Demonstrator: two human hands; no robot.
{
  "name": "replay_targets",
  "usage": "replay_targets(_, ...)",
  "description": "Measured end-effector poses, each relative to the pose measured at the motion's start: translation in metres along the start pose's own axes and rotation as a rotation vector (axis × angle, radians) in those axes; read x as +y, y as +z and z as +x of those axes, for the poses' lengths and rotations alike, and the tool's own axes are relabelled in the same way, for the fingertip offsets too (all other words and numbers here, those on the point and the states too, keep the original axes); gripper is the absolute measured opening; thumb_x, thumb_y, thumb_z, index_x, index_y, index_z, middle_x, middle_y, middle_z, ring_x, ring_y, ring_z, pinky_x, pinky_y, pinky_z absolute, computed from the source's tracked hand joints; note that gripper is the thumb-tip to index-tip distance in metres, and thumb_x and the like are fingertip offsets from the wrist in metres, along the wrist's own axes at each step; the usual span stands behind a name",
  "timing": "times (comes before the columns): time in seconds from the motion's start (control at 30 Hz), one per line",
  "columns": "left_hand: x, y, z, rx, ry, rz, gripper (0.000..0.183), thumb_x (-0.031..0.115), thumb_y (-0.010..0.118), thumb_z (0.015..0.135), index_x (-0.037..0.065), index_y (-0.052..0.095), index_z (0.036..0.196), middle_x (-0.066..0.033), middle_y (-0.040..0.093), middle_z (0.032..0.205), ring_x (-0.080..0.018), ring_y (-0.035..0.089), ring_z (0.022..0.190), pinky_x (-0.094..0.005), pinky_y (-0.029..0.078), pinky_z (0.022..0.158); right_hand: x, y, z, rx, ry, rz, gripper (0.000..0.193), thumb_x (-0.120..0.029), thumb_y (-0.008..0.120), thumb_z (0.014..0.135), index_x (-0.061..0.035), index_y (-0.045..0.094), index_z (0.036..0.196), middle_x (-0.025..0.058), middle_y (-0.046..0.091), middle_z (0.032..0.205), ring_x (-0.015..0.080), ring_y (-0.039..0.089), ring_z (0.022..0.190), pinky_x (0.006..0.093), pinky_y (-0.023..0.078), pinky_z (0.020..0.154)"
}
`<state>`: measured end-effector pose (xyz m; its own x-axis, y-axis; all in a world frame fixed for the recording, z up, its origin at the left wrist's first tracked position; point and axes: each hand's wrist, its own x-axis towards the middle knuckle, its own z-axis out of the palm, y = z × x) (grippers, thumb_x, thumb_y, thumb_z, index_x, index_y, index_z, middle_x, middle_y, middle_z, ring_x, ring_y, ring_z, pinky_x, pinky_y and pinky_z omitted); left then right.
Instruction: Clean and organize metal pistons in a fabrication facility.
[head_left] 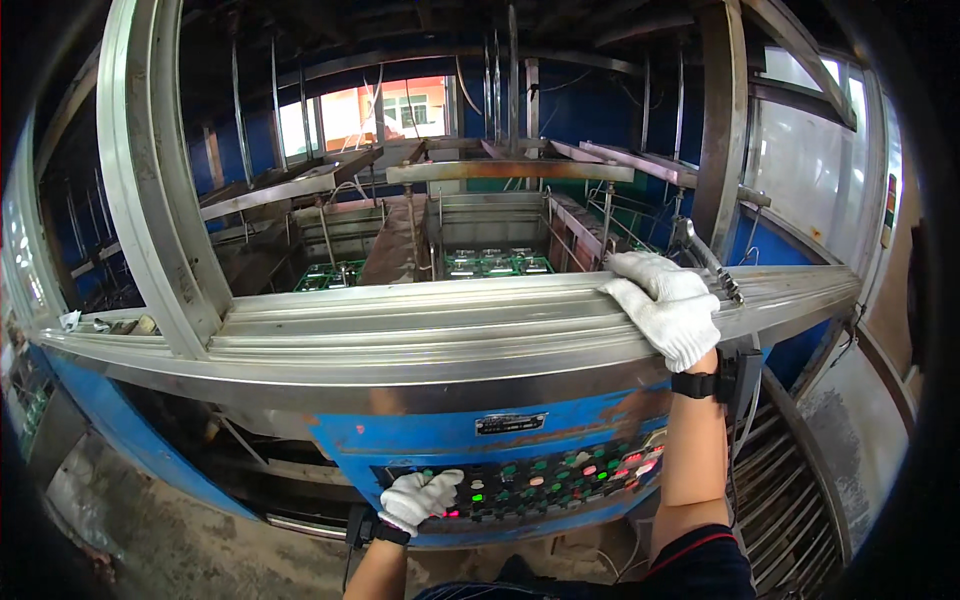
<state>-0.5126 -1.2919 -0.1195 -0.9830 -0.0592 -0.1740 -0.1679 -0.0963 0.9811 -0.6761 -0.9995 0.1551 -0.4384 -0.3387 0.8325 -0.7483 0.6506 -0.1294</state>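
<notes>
My left hand (418, 499), in a white knit glove, is at the left end of a control panel (540, 492) with rows of knobs, buttons and lit indicators. Its fingers reach over the switches there; whether a fingertip presses one is hidden. My right hand (668, 303), gloved the same way, rests on a broad ribbed metal ledge (420, 325) above the panel. Its fingers lie stretched out to the left, holding nothing visible. Right beside it, a toothed metal piece (712, 260) with a curved end leans over the ledge.
Beyond the ledge, green circuit boards (497, 263) sit low inside the machine, below a hanging metal frame (510, 172). A thick metal post (165, 190) rises at the left. A slatted metal rack (795, 490) lies low at the right. Small scraps (125, 325) lie on the ledge's left end.
</notes>
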Motion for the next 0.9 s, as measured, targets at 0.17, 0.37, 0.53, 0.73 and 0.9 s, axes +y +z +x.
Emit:
replay_targets(0.17,0.003,-0.002,-0.016,0.388,0.005,0.048,0.028,0.026,0.062,0.093,0.001,0.071,0.086,-0.0063,0.066,0.068,-0.0132,0.059,0.052,-0.0253,0.048,0.047,-0.017,-0.005,-0.029,0.306,-0.254,-0.162,0.025,-0.022,0.079,0.073,-0.0053,0.073,0.092,0.0132,0.071,0.091,0.0299,0.069,0.088,0.041,0.052,0.087)
replay_targets(0.37,-0.008,-0.008,-0.014,0.405,0.21,0.333,0.028,0.02,0.05,0.097,0.004,0.073,0.092,-0.0058,0.066,0.066,-0.0122,0.06,0.054,-0.0272,0.05,0.053,-0.024,-0.018,-0.136,0.13,0.149,0.294,0.047,-0.006,0.081,0.07,-0.0013,0.065,0.114,0.0169,0.066,0.113,0.0327,0.058,0.116,0.0413,0.04,0.105)
replay_targets(0.53,0.003,-0.002,-0.013,0.371,0.307,0.289,0.028,0.019,0.049,0.099,0.001,0.07,0.094,-0.0052,0.067,0.073,-0.0096,0.057,0.055,-0.0246,0.048,0.052,-0.002,0.0,-0.242,-0.231,1.091,0.853,0.02,-0.015,0.075,0.085,0.0002,0.067,0.095,0.0031,0.064,0.071,0.0093,0.059,0.06,0.0244,0.047,0.056)
replay_targets(0.73,0.006,0.002,-0.005,0.451,0.162,0.265,0.028,0.021,0.053,0.098,0.001,0.071,0.095,-0.0033,0.065,0.069,-0.0068,0.055,0.049,-0.0224,0.042,0.044,0.01,0.046,-0.306,-0.362,1.501,0.803,0.022,-0.024,0.074,0.087,-0.0088,0.061,0.079,-0.0039,0.053,0.059,0.0051,0.039,0.04,0.0224,0.031,0.036)
replay_targets(0.9,0.0,-0.008,-0.006,0.393,0.211,0.24,0.033,0.03,0.054,0.099,0.001,0.07,0.096,-0.004,0.064,0.069,-0.008,0.055,0.05,-0.0223,0.044,0.045,0.019,0.08,-0.297,-0.173,1.496,0.887,0.023,-0.033,0.066,0.092,-0.0105,0.068,0.091,-0.0023,0.061,0.07,0.006,0.047,0.047,0.0228,0.038,0.038)
